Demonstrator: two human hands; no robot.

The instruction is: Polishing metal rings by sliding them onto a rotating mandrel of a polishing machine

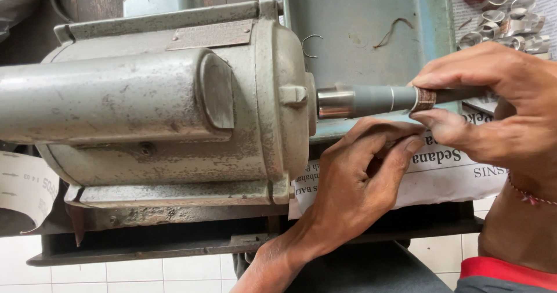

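At nine o'clock of the view lies a large grey-green metal motor housing with worn paint (156, 101), and it fills the left half. Below it, at eight o'clock, a strip of white sanding paper (23, 191) curls down. From the right face of the housing a grey tapered spindle with a shiny steel collar (371, 100) points toward three o'clock.

Under the spindle, near five o'clock, is the left hand (357, 183). Its fingers are curled loosely, the fingertips just below the spindle, and I cannot tell if it grips anything.

On the spindle sits a small brown and silver metal ring (425, 99). It is directly above the fingertips of the left hand. The right hand (493, 104), coming from three o'clock, pinches this ring between thumb below and fingers above.

Behind, at twelve o'clock, stands a blue-green metal tray (371, 20). At one o'clock a heap of shiny metal rings (507, 23) lies on printed newspaper (447, 174), which also spreads under both hands.
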